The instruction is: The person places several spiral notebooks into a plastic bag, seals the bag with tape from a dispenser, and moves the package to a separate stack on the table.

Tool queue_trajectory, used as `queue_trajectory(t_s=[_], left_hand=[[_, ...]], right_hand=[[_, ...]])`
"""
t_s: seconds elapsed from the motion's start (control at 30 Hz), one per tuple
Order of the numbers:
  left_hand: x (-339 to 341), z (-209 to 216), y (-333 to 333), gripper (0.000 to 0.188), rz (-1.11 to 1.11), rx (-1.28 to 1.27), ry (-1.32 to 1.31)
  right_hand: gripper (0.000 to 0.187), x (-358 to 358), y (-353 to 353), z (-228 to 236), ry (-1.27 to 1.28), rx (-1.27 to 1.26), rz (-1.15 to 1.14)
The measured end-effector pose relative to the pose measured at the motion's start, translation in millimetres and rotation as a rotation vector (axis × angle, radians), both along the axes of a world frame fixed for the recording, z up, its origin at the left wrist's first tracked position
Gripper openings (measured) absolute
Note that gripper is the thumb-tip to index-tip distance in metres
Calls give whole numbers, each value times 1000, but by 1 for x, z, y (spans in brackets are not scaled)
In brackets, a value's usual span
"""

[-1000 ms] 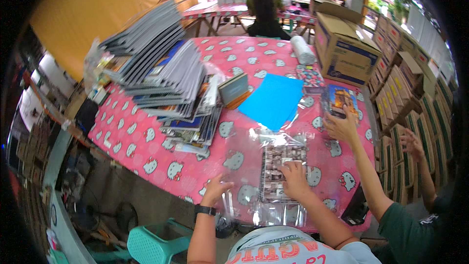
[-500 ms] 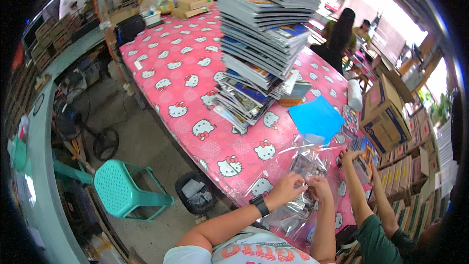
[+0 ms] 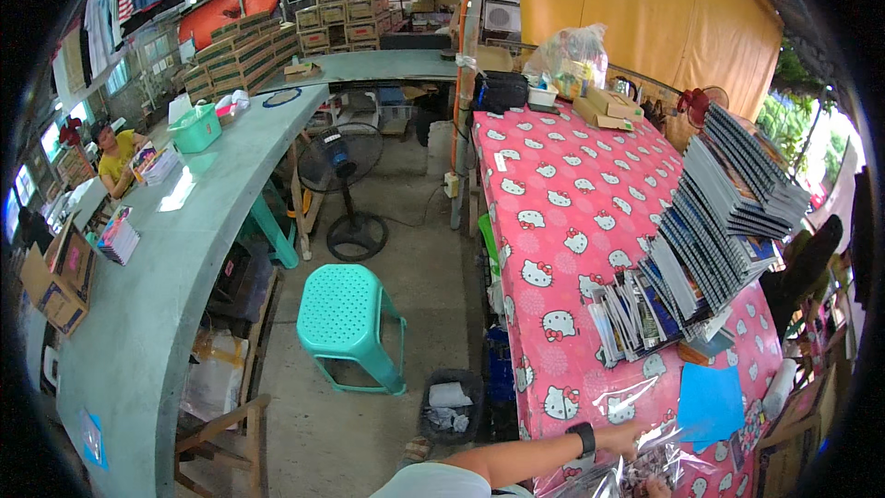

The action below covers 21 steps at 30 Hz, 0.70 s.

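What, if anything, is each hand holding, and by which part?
Cannot be told: the left hand is blurred at the clear, shiny plastic film; the right hand, mostly cut off below, shows no clear grip.

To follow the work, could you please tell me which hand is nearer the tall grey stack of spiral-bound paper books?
Left: the left hand is on the near side of the stack; the right hand is farther off, at the picture's lower edge.
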<state>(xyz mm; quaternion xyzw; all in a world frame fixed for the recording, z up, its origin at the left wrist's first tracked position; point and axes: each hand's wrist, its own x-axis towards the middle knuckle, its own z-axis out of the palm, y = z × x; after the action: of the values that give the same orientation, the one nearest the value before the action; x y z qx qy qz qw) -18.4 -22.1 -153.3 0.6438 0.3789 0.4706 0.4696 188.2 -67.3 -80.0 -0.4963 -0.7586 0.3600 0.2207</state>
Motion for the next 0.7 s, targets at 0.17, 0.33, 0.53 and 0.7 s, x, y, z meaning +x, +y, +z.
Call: queue_trajectory(t_s=[0.17, 0.33, 0.53, 0.7], left_hand=[[-16, 26, -4, 63, 755, 91, 283], [55, 50, -33, 45, 29, 299, 269], [-34, -5, -2, 60, -51, 28, 814], [-155, -17, 14, 69, 537, -67, 1286]], right_hand=[[14, 29, 15, -17, 612, -716, -433], [29, 30, 12, -17, 688, -744, -415], [7, 22, -5, -21, 821, -578, -459], [7, 12, -2, -19, 846, -626, -522]])
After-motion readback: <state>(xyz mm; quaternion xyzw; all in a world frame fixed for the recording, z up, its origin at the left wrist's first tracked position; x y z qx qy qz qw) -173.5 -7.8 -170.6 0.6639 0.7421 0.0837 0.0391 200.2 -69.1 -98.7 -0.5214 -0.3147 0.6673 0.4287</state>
